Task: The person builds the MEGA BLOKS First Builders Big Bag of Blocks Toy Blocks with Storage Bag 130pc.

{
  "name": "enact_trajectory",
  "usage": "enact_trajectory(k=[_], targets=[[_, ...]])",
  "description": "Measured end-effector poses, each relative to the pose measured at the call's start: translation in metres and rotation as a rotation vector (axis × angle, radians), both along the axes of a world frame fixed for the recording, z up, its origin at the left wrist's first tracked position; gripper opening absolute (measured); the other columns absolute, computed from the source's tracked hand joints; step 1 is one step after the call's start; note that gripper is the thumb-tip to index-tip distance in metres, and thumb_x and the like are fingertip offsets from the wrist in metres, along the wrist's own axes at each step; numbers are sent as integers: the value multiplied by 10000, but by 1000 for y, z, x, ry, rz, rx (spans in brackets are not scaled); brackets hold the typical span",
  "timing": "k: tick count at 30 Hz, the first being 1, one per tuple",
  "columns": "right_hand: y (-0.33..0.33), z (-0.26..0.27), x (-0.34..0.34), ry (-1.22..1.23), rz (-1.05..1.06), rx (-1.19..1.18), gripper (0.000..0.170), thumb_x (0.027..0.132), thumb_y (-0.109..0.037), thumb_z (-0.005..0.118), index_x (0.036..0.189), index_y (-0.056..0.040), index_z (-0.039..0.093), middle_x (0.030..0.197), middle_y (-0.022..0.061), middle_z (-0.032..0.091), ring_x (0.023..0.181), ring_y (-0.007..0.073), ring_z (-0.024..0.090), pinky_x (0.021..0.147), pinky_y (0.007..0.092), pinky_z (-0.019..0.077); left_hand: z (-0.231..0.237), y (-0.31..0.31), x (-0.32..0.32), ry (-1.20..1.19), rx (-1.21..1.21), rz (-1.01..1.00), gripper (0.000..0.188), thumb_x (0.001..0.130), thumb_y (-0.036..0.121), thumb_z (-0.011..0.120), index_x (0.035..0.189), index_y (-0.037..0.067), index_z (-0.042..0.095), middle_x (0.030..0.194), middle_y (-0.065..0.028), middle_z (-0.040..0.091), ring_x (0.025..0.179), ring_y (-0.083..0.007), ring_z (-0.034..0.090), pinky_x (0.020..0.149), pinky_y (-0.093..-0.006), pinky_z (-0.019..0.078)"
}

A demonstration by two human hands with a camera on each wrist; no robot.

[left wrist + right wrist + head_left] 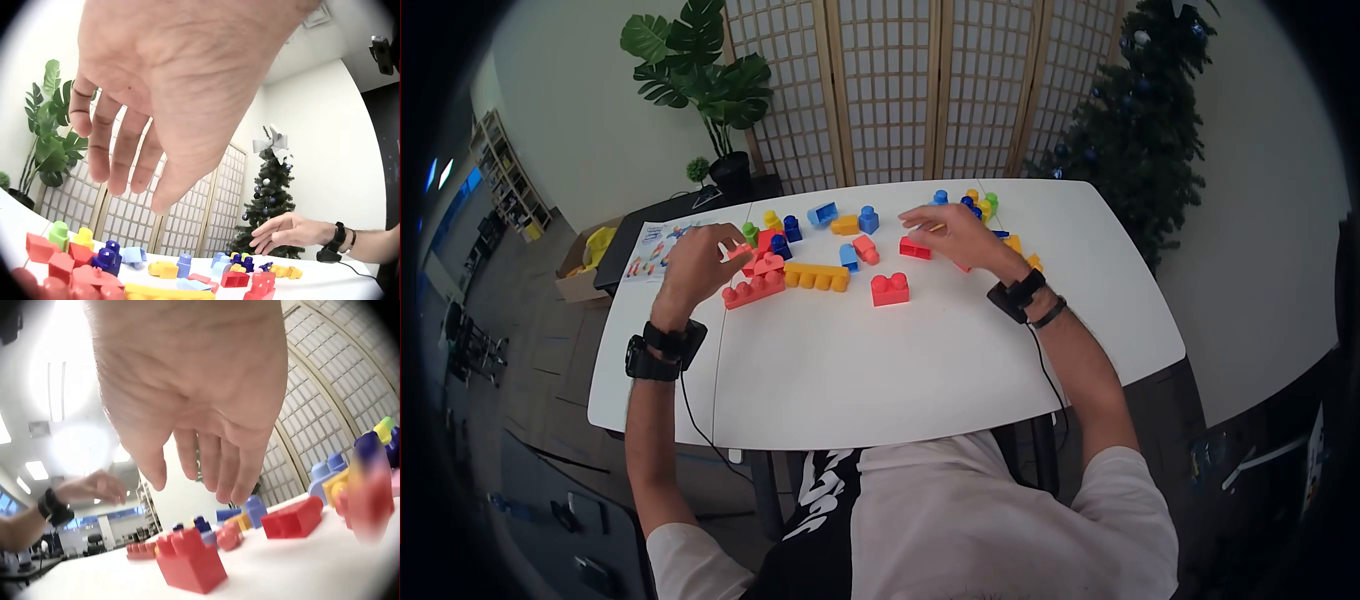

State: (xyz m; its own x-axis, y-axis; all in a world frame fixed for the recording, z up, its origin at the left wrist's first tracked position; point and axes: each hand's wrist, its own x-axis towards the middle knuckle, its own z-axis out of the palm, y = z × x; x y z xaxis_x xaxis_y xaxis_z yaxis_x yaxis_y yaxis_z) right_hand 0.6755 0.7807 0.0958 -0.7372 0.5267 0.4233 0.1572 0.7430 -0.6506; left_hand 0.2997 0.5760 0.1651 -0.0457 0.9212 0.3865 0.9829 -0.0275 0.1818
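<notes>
Above the red blocks at the left of the table, my left hand [698, 268] hovers with relaxed fingers and holds nothing; its palm [181, 81] shows in the left wrist view. Below it lie a long red block [754, 290] and a long yellow block [816, 277]. My right hand [962, 238] hangs over the right part of the group, fingers loosely extended and empty, near a red block [915, 248]. Another red block [890, 290] stands nearer the table's front, between the hands; in the right wrist view this red block [190, 562] is upright.
Blue, yellow and green blocks spread across the back of the white table [880, 380]. A printed sheet [650, 250] lies at the left. Behind stand a potted plant [718, 90], a folding screen [890, 90] and a decorated tree [1135, 130]. Thin cables hang from both wrists.
</notes>
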Motion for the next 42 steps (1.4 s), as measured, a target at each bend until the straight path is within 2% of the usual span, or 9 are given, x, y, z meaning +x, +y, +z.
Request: enact_trajectory(k=[7, 10, 13, 15, 18, 24, 31, 33, 42], targets=[[42, 0, 10, -348, -333, 120, 252, 1014, -201, 692, 1095, 23, 777, 1010, 176, 802, 924, 274, 770, 830, 372, 611, 0, 6, 8, -36, 11, -18, 230, 864, 246, 861, 1012, 81, 801, 936, -101, 800, 789, -259, 756, 725, -381, 593], [25, -3, -10, -343, -497, -152, 256, 980, -222, 713, 1028, 23, 771, 912, 184, 789, 847, 332, 758, 788, 416, 612, -6, 15, 10, -14, 11, -47, 222, 854, 218, 866, 1012, 77, 801, 938, -102, 800, 786, -262, 756, 731, -379, 594], [28, -25, -32, -387, -510, 181, 302, 942, -255, 741, 1035, 30, 772, 1038, 213, 759, 905, 374, 737, 836, 445, 611, -9, 22, 8, -20, -12, -74, 206, 850, 193, 865, 1012, 80, 803, 953, -103, 804, 792, -266, 759, 734, -376, 595], [27, -31, -43, -427, -496, 305, 307, 916, -241, 745, 1045, 37, 768, 1244, 224, 671, 1098, 406, 683, 917, 487, 592, -9, 25, 4, -16, 6, -102, 233, 865, 181, 854, 1051, 54, 794, 961, -101, 805, 774, -225, 744, 708, -347, 593], [31, -32, -47, -649, -435, 305, 275, 919, -174, 712, 1102, 28, 750, 1346, 217, 577, 1260, 436, 579, 975, 525, 565, -2, 22, -1, -30, 3, -58, 228, 862, 146, 848, 1052, 37, 787, 964, -104, 808, 773, -226, 750, 707, -343, 597], [29, -30, -35, -638, -398, 306, 187, 896, -54, 668, 1069, -22, 730, 1328, 181, 608, 1327, 449, 520, 903, 552, 556, -18, 28, -33, -70, 4, 10, 174, 865, 122, 832, 1030, 73, 802, 929, -90, 815, 786, -249, 777, 726, -365, 601], [35, -36, -27, -519, -337, 232, 130, 887, -68, 700, 1005, -18, 682, 1049, 179, 735, 1034, 392, 694, 862, 497, 564, -37, 35, -48, -93, -25, 34, 162, 861, 115, 829, 1009, 54, 802, 885, -87, 813, 783, -236, 780, 724, -356, 601], [28, -27, -25, -167, -296, 266, 181, 876, -127, 759, 1004, -9, 709, 984, 200, 749, 909, 387, 720, 864, 464, 571, -39, 35, -51, -93, -28, 42, 161, 855, 117, 829, 999, 52, 802, 892, -89, 814, 783, -233, 780, 726, -356, 600], [-54, 18, -79, -144, 189, 266, 212, 859, -157, 808, 1016, -21, 765, 1025, 149, 747, 990, 340, 705, 907, 419, 562, -62, 81, -65, -55, 4, -57, 143, 830, 138, 813, 956, 70, 818, 856, -126, 797, 792, -294, 774, 758, -399, 613]])
